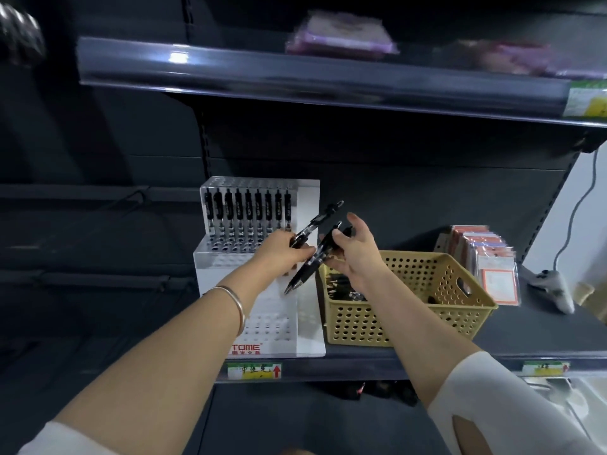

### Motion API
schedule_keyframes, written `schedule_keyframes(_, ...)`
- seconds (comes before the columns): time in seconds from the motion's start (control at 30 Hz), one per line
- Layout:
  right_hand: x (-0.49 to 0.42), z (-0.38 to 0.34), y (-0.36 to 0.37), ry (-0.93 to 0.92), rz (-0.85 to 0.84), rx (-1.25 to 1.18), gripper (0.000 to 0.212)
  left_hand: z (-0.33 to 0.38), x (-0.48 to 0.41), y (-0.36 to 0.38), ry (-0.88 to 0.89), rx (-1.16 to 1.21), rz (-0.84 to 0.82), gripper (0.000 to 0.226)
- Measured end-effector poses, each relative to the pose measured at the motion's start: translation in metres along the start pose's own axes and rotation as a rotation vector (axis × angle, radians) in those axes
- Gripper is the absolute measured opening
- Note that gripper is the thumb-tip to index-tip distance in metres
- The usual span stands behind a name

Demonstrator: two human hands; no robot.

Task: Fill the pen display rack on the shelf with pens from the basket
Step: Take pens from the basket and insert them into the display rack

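Observation:
A white stepped pen display rack stands on the dark shelf, its top tier holding a row of several black pens; the lower tiers show bare holes. To its right sits a tan perforated basket with more pens inside. My left hand is in front of the rack, shut on a black pen that points up and right. My right hand hovers over the basket's left end, holding black pens that slant down toward the rack.
Packets of cards stand right of the basket, and a white device with a cable lies at the far right. The upper shelf edge overhangs, with purple packs on it. Price tags line the shelf's front edge.

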State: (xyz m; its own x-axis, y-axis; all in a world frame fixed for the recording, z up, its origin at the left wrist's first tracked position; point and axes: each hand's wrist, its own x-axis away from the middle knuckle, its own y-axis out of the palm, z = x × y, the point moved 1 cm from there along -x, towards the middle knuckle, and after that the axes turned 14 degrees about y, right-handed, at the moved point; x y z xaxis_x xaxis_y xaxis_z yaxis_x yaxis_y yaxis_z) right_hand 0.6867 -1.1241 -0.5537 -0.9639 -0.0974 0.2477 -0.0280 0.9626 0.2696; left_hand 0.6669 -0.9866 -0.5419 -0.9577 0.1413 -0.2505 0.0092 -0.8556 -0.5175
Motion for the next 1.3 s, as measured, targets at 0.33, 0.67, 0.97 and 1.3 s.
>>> schedule_keyframes(0.33, -0.004, 0.016, 0.04, 0.009, 0.0, 0.086, 0.05, -0.024, 0.021, -0.028, -0.129, 0.27, -0.06, 0.011)
schedule_keyframes(0.67, 0.002, 0.022, 0.058, 0.037, -0.076, 0.186, 0.013, -0.037, 0.025, -0.045, -0.054, 0.367, 0.192, 0.011)
schedule_keyframes(0.97, 0.003, 0.022, 0.065, -0.059, -0.078, 0.144, 0.011, -0.042, 0.023, -0.046, 0.038, 0.297, 0.271, 0.012)
schedule_keyframes(1.3, -0.009, 0.014, 0.053, -0.361, 0.309, 0.018, 0.009, -0.043, 0.011, -0.055, 0.052, 0.23, 0.392, 0.009)
